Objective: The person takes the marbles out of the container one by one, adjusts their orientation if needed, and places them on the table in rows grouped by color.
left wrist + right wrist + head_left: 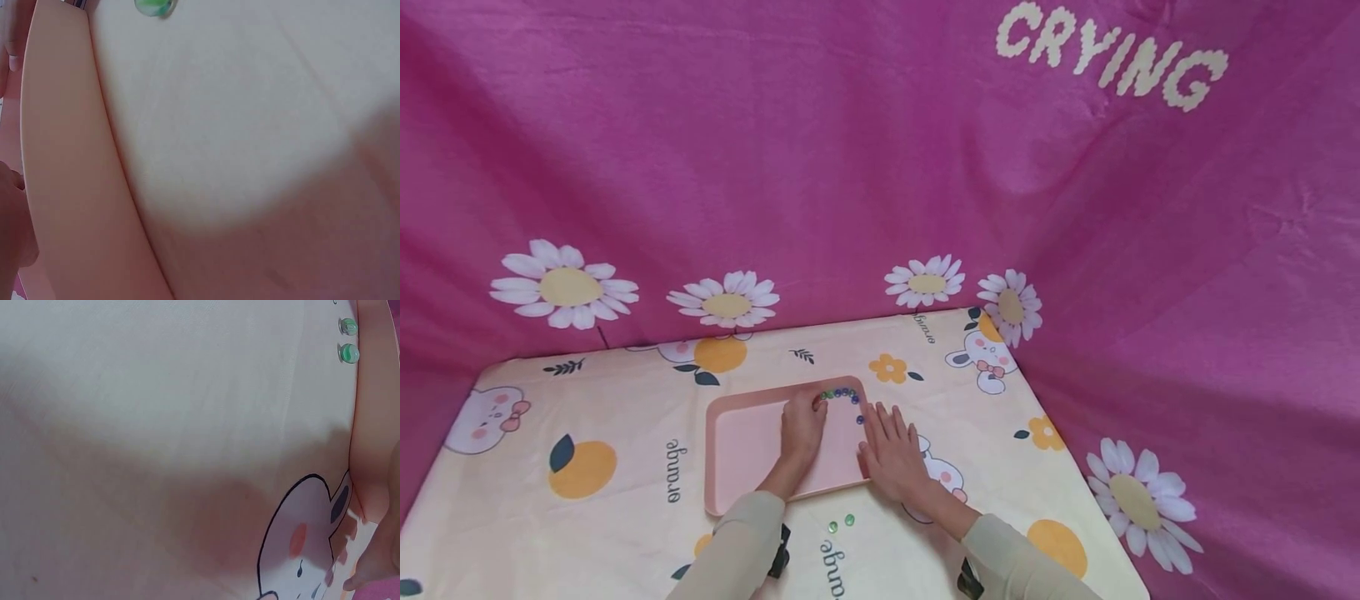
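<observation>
Inside the pink tray (748, 454), a curved line of green and blue glass marbles (846, 392) follows the far right corner. My left hand (802, 432) reaches into the tray with bent fingers, its thumb and fingertips pinching a green marble (823, 396) at the line's left end. Those fingertips partly hide it. A blue marble (861, 420) lies slightly apart, near the right wall. Over that wall, my right hand (895, 458) rests with its fingers extended. In the right wrist view, part of the right hand (380, 550) shows at the edge beside the tray wall (374, 394).
Two green marbles (841, 523) lie outside the tray on the patterned tablecloth (640, 550), before its near edge. A magenta curtain (820, 167) printed with daisies rises behind the table and along its right side.
</observation>
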### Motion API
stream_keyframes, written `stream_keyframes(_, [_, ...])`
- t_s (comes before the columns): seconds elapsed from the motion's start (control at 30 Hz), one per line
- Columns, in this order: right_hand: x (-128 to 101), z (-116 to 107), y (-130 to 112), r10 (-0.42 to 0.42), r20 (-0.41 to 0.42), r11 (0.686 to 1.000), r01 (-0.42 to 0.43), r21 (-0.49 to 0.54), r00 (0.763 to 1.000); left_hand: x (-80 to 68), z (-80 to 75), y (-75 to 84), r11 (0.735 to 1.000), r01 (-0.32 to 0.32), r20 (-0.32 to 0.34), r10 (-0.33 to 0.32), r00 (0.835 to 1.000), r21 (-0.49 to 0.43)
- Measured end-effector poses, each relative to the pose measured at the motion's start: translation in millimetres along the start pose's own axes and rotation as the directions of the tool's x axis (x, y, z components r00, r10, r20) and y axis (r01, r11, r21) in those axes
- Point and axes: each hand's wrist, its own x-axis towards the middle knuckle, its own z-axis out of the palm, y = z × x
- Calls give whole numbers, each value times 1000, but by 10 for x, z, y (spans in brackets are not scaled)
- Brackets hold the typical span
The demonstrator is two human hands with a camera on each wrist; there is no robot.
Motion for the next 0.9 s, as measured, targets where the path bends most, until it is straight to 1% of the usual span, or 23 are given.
stream_keyframes(0.3, [-2,28,4,-8,-11,1000,8,-10,1000,37,15,4,997,-23,9,23,1000,72])
stream_keyframes(0.6, [6,17,-2,5,2,1000,-5,-6,1000,71,53,-27,991,-46,8,45,999,123])
stream_keyframes(0.73, [5,15,4,3,4,1000,-3,-8,1000,80,72,-34,988,-49,-2,50,999,146])
stream_keyframes(0.9, [-2,14,1,8,4,1000,-8,-4,1000,82,83,-23,983,-51,5,51,999,174])
